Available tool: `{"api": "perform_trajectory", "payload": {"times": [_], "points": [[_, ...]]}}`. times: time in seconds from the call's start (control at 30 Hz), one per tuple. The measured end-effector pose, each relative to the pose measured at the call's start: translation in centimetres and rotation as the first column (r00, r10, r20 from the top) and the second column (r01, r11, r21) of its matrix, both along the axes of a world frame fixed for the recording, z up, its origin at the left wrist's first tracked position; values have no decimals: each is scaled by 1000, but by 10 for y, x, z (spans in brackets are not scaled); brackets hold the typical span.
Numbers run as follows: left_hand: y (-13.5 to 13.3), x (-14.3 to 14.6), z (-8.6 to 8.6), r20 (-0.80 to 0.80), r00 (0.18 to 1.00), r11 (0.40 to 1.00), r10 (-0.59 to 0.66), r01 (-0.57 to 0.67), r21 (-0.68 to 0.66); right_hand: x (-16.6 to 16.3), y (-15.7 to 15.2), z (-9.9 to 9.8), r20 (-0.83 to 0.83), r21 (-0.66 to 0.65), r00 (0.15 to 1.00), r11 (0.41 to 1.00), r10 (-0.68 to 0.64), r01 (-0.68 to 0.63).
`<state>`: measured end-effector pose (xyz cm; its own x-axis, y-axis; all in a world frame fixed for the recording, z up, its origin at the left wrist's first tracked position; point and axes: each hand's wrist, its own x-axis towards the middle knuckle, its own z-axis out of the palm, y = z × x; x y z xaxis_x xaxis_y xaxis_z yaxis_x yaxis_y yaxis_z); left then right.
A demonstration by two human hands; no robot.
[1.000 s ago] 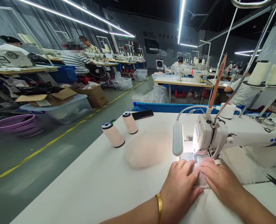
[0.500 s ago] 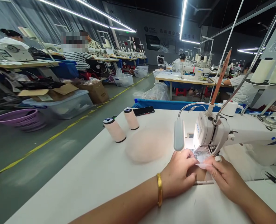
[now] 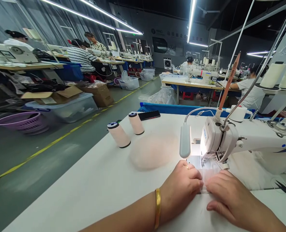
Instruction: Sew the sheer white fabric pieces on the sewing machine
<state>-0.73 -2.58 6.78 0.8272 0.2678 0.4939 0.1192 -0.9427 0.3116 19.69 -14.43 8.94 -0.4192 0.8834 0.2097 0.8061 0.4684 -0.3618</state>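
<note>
My left hand (image 3: 181, 190), with a gold ring and bangle, lies curled on the white table (image 3: 96, 187) just before the needle of the white sewing machine (image 3: 244, 141). Its fingers pinch a small piece of thin white fabric (image 3: 208, 174). My right hand (image 3: 227, 196) rests beside it, fingers pressed flat on the same fabric. The two hands almost touch. The machine's lamp (image 3: 185, 145) lights the needle plate behind them.
Two thread cones (image 3: 118, 135) and a pale fabric pile (image 3: 152, 151) lie left of the machine, a black phone (image 3: 149, 115) behind. Scissors (image 3: 284, 187) sit far right. Other people sit at machines across the aisle with boxes and a purple basket (image 3: 24, 121).
Both hands lifted the fabric piece near the needle half a second ago, then drew back toward me and pressed it down on the table.
</note>
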Motion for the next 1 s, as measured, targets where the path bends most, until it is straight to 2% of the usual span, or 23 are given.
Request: {"api": "perform_trajectory", "payload": {"times": [0.2,0.57,1.0], "points": [[-3,-3,4,-32,999,1000,19,-18,24,1,0,-1,16,11,999,999,-37,37],[12,4,1,-19,999,997,42,-41,63,5,8,-11,66,17,991,993,-117,116],[16,3,2,-18,1000,995,13,-11,102,5,11,-16,48,79,995,993,-91,87]]}}
